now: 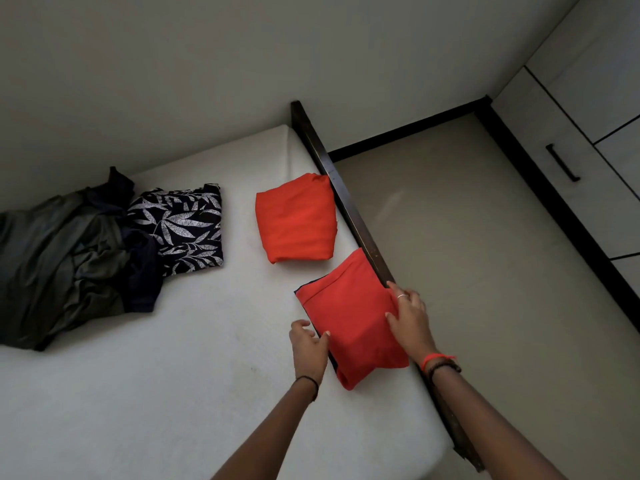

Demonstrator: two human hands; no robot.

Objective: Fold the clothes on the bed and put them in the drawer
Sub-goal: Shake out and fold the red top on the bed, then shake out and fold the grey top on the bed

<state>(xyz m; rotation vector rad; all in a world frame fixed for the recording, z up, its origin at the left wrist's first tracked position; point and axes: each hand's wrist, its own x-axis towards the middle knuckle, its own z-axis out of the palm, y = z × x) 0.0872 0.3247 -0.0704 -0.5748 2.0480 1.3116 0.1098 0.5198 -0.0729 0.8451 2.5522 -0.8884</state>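
Note:
A folded red garment lies on the white mattress near its right edge. My left hand holds its left side, thumb on top and fingers curled at the edge. My right hand rests on its right side, fingers spread over the cloth. A second folded red garment lies just beyond it. Farther left are a folded dark leaf-print garment and a loose heap of grey-green and dark clothes. Drawers with a black handle stand at the right.
A dark wooden bed frame rail runs along the mattress's right edge. Beige floor lies between the bed and the white drawer unit. A pale wall backs the bed.

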